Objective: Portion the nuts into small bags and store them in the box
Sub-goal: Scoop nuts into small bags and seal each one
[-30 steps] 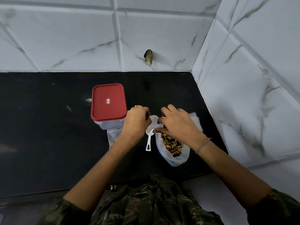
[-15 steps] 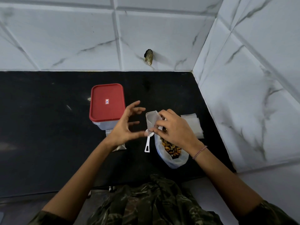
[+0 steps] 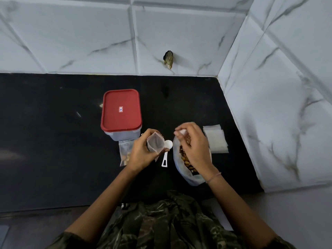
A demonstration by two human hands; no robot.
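A: Left grip (image 3: 143,152)?
B: Curled round a small bag (image 3: 156,145), whose mouth gapes upward. The right grip (image 3: 195,148) hangs with its fingers bent over the nut bag (image 3: 186,177). The fingertips are blurred, so I cannot tell if they hold anything.
A: And the surface (image 3: 53,141)?
B: The box (image 3: 120,109) sits mid-surface, red lid on. The nut bag is near the front edge and the spare bags (image 3: 215,141) near the right edge. A filled bag (image 3: 124,151) lies just in front of the box, and the scoop (image 3: 166,153) lies between the grips.

Head cam, looks down, close on counter (image 3: 53,141).
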